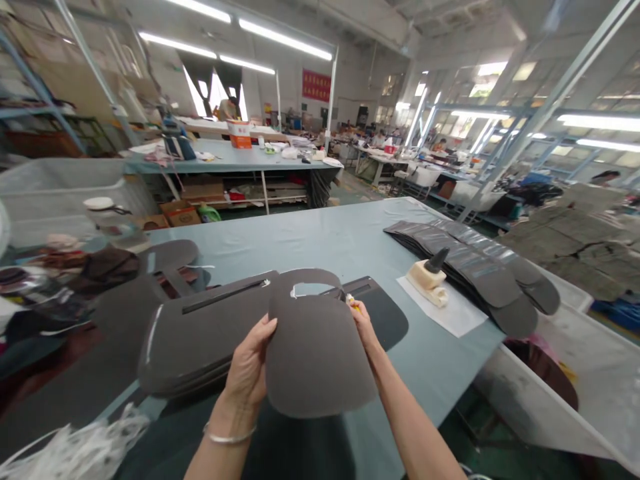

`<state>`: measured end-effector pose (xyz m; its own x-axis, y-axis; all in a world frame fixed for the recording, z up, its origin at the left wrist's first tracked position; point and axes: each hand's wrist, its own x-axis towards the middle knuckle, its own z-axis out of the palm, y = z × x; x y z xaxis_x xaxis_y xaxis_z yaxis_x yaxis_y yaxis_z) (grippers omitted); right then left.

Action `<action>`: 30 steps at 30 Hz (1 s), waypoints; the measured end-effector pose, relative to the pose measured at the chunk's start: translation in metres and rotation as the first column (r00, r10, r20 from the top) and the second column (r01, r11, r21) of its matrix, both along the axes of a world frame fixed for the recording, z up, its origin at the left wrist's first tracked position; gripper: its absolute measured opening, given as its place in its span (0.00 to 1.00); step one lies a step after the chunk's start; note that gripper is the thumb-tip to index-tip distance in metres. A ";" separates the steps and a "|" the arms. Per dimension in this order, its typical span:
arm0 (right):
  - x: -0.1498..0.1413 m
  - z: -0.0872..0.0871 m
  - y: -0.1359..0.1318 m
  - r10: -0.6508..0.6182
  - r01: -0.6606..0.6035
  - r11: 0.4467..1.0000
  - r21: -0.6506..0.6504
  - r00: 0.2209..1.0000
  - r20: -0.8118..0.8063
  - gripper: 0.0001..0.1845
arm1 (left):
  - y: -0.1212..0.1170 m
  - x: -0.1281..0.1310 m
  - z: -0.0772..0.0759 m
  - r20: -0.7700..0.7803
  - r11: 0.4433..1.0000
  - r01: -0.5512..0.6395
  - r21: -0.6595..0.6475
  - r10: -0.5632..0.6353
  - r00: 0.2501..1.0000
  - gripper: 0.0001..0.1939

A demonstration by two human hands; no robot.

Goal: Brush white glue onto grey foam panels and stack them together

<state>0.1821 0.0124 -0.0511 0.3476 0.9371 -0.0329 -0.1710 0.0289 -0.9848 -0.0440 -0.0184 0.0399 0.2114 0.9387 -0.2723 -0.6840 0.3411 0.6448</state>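
Note:
A dark grey, round-cornered flat panel [320, 360] is held up over the table in front of me; a slot-like opening shows near its folded or curved upper part. My left hand [250, 360] grips its left edge, thumb on top. My right hand [364, 323] is closed at its right edge, with a small yellow-and-white thing [354, 303], too small to name, by the fingertips. Left of the panel lies a stack of similar grey pieces [200, 333] with a long zipper-like slit on top. Another slitted dark piece [387, 313] lies flat behind my right hand.
A cream bottle with a black nozzle [427, 273] rests on a white sheet [457, 317]. Overlapping grey panels [465, 267] lie along the table's right side. Cloth and a clear jar [113, 223] stand left. White plastic lies lower left; a white bin [560, 393] is right.

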 end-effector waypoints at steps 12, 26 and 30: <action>0.229 -0.062 0.000 -0.029 0.060 0.990 -0.126 0.972 0.232 0.22 | 0.015 0.118 -0.097 -0.323 0.986 0.054 -0.160 -0.103 0.941 0.17; 0.304 -0.133 0.117 0.102 0.064 0.986 -0.155 0.505 0.857 0.07 | 0.044 0.213 -0.216 -0.880 0.961 -0.275 -0.011 0.121 0.458 0.24; 0.304 -0.144 0.129 0.158 0.111 0.969 -0.221 0.408 0.899 0.06 | 0.048 0.213 -0.228 -0.985 0.977 -0.198 0.082 0.110 0.132 0.21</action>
<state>0.4861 0.1419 -0.1951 0.2755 0.9568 0.0929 0.8256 -0.1861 -0.5327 0.1688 0.0296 -0.1881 -0.4225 0.8899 -0.1719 0.4685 0.3768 0.7991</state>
